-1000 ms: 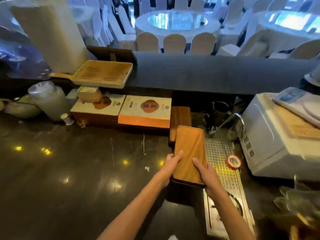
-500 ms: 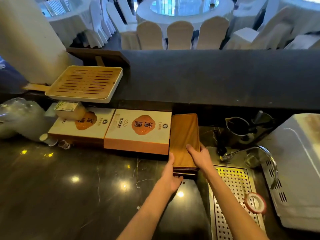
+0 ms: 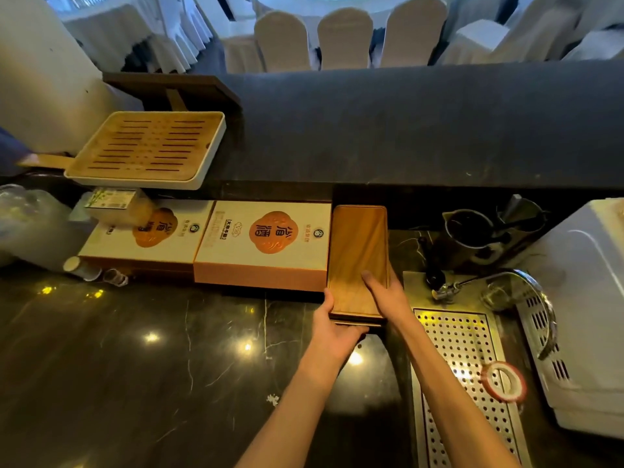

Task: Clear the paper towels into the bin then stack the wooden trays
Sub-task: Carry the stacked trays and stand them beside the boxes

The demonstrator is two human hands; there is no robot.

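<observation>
A stack of brown wooden trays (image 3: 358, 251) lies on the dark counter, right of an orange-and-white box. My left hand (image 3: 332, 327) cups the stack's near left corner, thumb along its left edge. My right hand (image 3: 388, 295) rests on the top tray's near right part, fingers flat on the wood and thumb side over the right edge. A pale slatted tray (image 3: 148, 148) with a white rim sits higher, at the left. No paper towels or bin are in view.
Two orange-and-white boxes (image 3: 266, 244) lie left of the stack. A perforated metal drain tray (image 3: 462, 359) with a tape roll (image 3: 503, 381) is to the right, beside a white appliance (image 3: 587, 309). Metal jugs (image 3: 472, 231) stand behind; a dark raised ledge (image 3: 405, 130) runs across the back.
Both hands carried the top tray away from me and set it on the stack by the boxes. My left hand has shifted to the stack's near left corner.
</observation>
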